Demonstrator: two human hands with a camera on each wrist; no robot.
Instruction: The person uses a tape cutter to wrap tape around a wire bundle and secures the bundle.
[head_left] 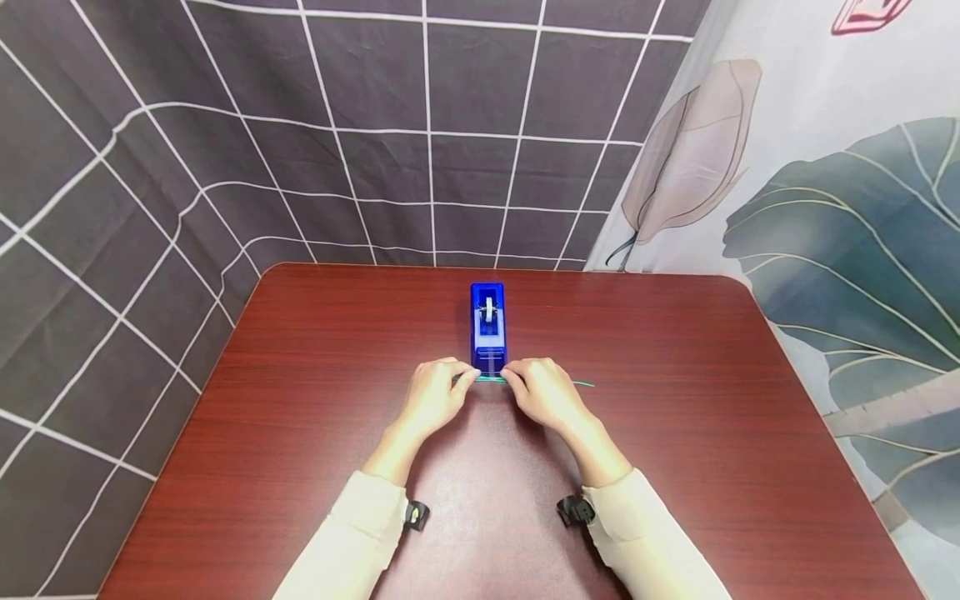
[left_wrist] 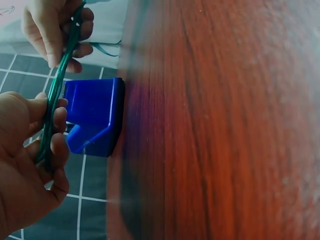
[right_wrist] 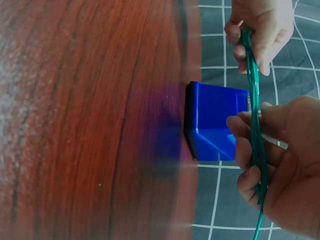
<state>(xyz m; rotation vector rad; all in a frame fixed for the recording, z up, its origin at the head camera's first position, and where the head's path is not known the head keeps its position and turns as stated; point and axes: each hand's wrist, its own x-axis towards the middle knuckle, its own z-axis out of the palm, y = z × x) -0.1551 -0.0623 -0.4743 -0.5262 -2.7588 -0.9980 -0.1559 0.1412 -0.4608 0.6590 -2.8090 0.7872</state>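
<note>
A bundle of thin green wire (head_left: 491, 380) is stretched sideways between the hands, in front of a blue tape dispenser (head_left: 488, 342). The left hand (head_left: 437, 393) pinches the bundle's left part between thumb and fingers. On the other side the right hand (head_left: 546, 392) grips it the same way, and a loose wire end sticks out past that hand. In the right wrist view a pale, shiny band (right_wrist: 256, 89), perhaps clear tape, shows on the bundle between the hands. The fingertips are close to the dispenser's front end; whether they touch it I cannot tell.
A small tape roll (head_left: 489, 310) sits in the dispenser. Everything rests on a reddish-brown wooden table (head_left: 337, 333). Behind it hangs a dark grey cloth with a white grid (head_left: 375, 167), and a leaf-patterned curtain (head_left: 847, 233) hangs to the right.
</note>
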